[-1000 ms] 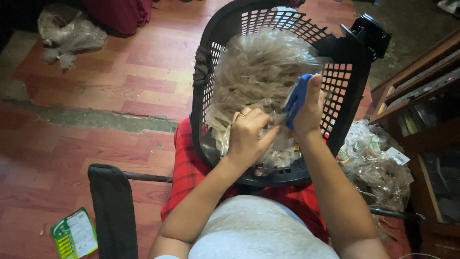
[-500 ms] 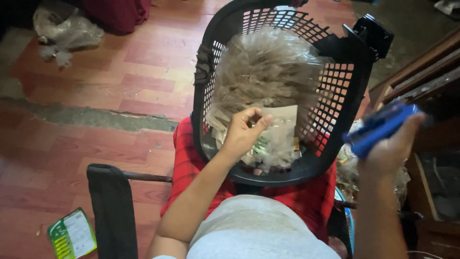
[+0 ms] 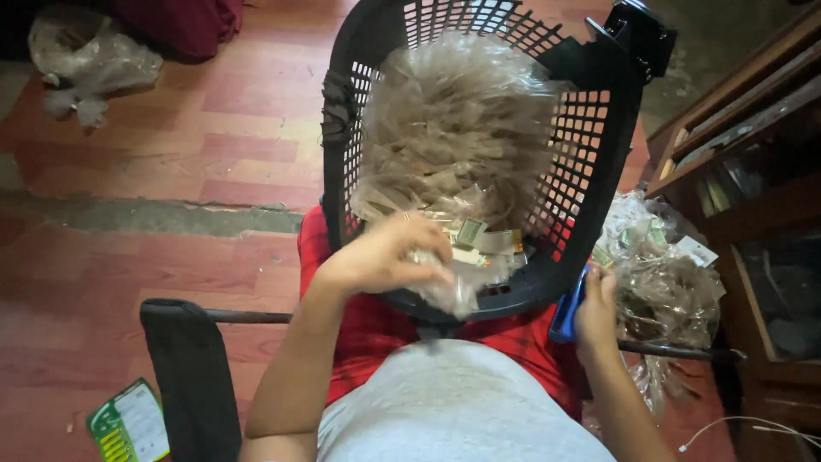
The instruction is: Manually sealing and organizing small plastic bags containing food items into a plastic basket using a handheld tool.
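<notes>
A black plastic basket [image 3: 599, 162] rests tilted on my lap, full of small clear plastic packets [image 3: 462, 128]. My left hand [image 3: 385, 252] is inside the basket's near end, fingers closed around a few of those packets [image 3: 449, 287]. My right hand [image 3: 594, 304] is outside the basket's right rim, gripping a blue tool [image 3: 566, 308] held low beside my lap. The tool's working end is hidden by the basket.
A heap of filled clear packets [image 3: 667, 274] lies on the right, next to a dark wooden shelf unit [image 3: 753, 197]. A black chair arm [image 3: 192, 368] stands at left. A green-and-white card [image 3: 128, 423] and a plastic bag [image 3: 94, 60] lie on the red floor.
My right hand left the basket with the blue tool, swung out to the right, then dropped beside the rim. My left hand stayed inside, closing on packets.
</notes>
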